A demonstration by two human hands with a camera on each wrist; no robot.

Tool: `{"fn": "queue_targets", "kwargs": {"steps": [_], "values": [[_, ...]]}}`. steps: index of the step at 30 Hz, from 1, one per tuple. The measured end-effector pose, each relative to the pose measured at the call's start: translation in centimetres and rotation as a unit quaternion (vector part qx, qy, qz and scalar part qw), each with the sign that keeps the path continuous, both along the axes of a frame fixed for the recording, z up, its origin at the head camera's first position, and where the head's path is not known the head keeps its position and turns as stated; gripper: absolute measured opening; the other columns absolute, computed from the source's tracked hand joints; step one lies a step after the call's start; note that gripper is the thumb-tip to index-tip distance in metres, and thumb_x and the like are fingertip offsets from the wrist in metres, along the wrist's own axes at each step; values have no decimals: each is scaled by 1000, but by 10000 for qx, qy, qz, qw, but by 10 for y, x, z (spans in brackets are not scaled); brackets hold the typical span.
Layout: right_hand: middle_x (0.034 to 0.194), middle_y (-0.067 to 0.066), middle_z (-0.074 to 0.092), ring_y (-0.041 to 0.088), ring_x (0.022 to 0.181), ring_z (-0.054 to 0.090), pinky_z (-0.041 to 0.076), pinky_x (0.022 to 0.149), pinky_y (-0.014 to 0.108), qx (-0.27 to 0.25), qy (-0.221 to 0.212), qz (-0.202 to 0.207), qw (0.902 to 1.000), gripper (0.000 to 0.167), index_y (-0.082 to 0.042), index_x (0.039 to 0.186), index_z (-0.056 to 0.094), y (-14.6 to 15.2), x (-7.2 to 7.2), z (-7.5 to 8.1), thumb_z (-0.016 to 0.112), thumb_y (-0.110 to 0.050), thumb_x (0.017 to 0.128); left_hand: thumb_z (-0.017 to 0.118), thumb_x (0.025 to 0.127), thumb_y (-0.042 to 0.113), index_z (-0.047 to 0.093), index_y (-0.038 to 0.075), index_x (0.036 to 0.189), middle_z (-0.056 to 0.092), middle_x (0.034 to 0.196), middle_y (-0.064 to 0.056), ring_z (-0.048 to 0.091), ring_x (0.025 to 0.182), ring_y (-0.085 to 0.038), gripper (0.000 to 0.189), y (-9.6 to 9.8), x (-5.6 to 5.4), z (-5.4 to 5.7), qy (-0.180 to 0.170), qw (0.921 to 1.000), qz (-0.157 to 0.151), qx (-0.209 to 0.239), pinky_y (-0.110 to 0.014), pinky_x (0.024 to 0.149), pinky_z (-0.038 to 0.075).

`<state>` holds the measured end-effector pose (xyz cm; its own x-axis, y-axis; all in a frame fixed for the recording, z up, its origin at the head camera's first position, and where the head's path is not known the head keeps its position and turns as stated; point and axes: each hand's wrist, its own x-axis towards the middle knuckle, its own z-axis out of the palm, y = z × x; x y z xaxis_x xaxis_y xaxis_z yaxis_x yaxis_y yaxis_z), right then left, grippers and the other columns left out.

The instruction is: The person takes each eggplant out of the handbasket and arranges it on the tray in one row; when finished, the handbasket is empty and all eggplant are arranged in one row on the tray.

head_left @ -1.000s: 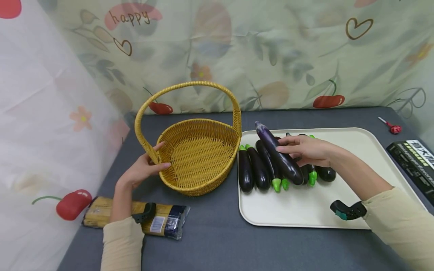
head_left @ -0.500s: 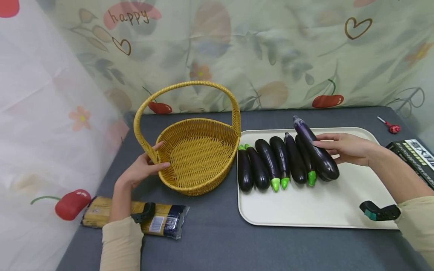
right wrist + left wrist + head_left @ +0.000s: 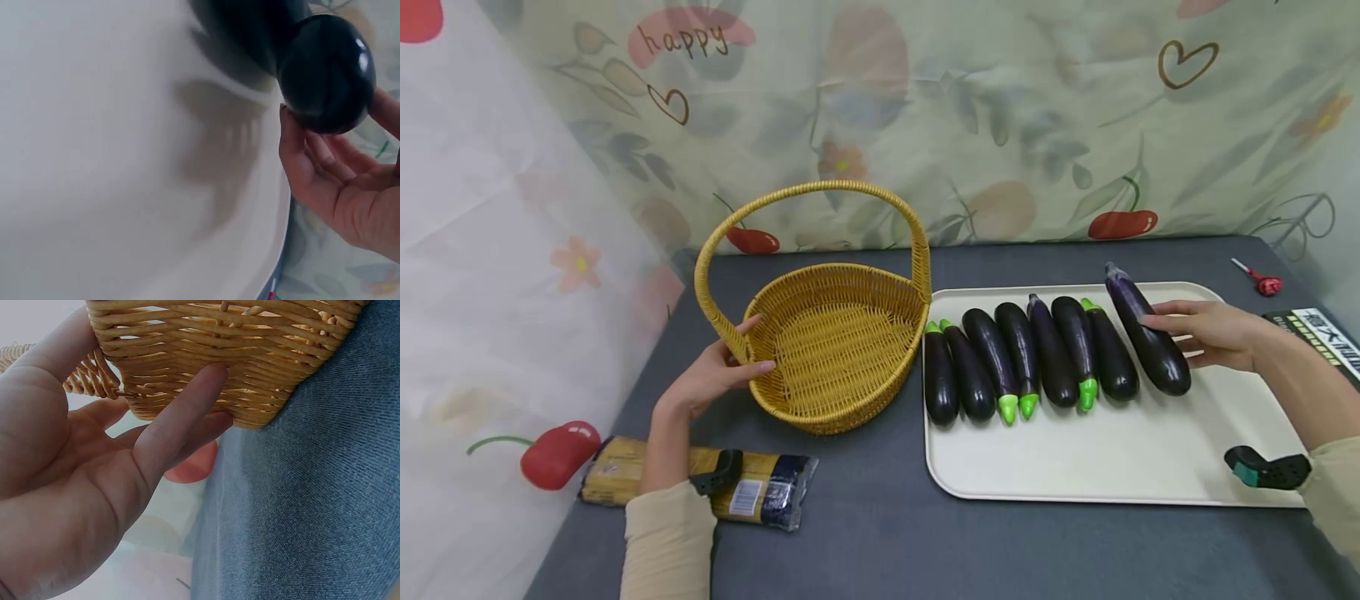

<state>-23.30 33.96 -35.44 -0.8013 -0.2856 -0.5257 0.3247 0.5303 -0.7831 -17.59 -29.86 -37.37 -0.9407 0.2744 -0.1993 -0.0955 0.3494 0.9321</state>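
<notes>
My right hand [image 3: 1213,335] holds a dark purple eggplant [image 3: 1146,333] between thumb and fingers, at the right end of a row on the white tray [image 3: 1075,462]. In the right wrist view, the rounded end of this eggplant [image 3: 328,75] shows close up, and a shadow falls on the tray. Several other eggplants [image 3: 1056,354] lie side by side, some with green caps toward me. My left hand [image 3: 711,373] grips the woven yellow basket [image 3: 838,358] at its left rim by the handle's foot. The left wrist view shows fingers against the basket's wicker wall [image 3: 187,356].
A yellow packet with a dark end [image 3: 775,487] lies under my left forearm. Right of the tray are a black box [image 3: 1326,342] and a red lollipop [image 3: 1268,285]. A patterned cloth [image 3: 880,125] hangs behind the table.
My right hand has carried the eggplant rightward, from over the middle of the row to its right end, uncovering the others. The left hand keeps its place on the basket.
</notes>
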Motion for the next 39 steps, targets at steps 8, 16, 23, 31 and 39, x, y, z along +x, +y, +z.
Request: {"fn": "queue_targets", "kwargs": {"steps": [8,16,23,31,39], "values": [[143,37,14,53,131,20,45,89,47,452,-275,58,9986,85,11,145,5,3,1,-10,49,-44,98,66,92,21,11,23,155,41,132,-30,54,113,-37,84,0,1,0,-12,10000,14,-12,-31,85,49],[139,38,25,46,124,37,48,85,43,683,-198,-81,9974,89,13,143,8,2,3,-19,51,-49,96,66,92,21,11,22,155,38,136,-29,53,115,-36,84,0,0,-1,-3,10000,-14,30,-32,86,49],[143,39,13,53,131,19,36,97,56,798,-216,-41,9966,90,14,145,4,4,1,-18,48,-49,97,66,92,21,11,23,155,37,138,-27,52,116,-36,84,0,0,-1,-22,10000,11,18,-34,87,49],[131,35,36,42,116,43,46,82,39,972,195,-176,9949,86,12,143,18,9,0,-19,46,-54,96,66,92,22,11,24,155,37,138,-28,52,115,-37,83,1,-1,1,9,10000,-22,17,-34,86,49],[141,38,17,53,127,24,36,94,55,1305,261,-177,9909,94,11,144,15,8,1,-20,52,-57,92,67,92,24,12,24,155,37,137,-27,53,114,-36,84,1,0,0,-25,9999,45,-103,-38,89,48]]}}
